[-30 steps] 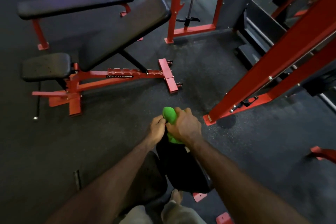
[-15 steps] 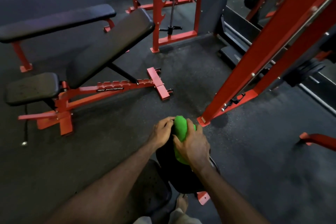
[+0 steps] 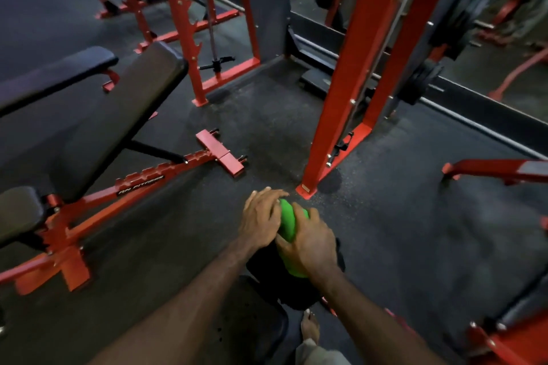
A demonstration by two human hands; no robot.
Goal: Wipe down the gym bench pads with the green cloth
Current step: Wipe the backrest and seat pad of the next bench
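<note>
Green cloth point(image 3: 289, 224): it is bunched between the two hands, on the upper end of a black bench pad point(image 3: 267, 264); a strip of it shows again below the right hand, at the wrist.
Right hand point(image 3: 311, 241): the cloth is gripped from the right side, the fingers point(image 3: 305, 216) being curled over its top edge and the thumb laid along its near side.
Left hand point(image 3: 261, 216): it is laid against the left side of the cloth, its fingers fairly straight and close together, the tips reaching past the cloth's far end; whether the cloth is pinched by them cannot be told.
Black bench pad: it is seen directly under both sets of fingers and runs back toward the person; a second dark pad point(image 3: 246, 323) lies below and to the left of it.
Adjustable bench point(image 3: 118, 115): it is placed well to the left of the fingers, with an inclined black backrest, a small seat pad point(image 3: 17, 210) and a red frame.
Flat bench point(image 3: 50, 74): it is set beyond the adjustable bench, further left.
Red rack upright point(image 3: 344, 80): its foot is planted on the floor just beyond and to the right of the fingers.
Floor point(image 3: 400, 216): dark speckled rubber is seen all round.
Foot point(image 3: 310, 324): it is seen bare on the floor, near the body, below the right forearm.
</note>
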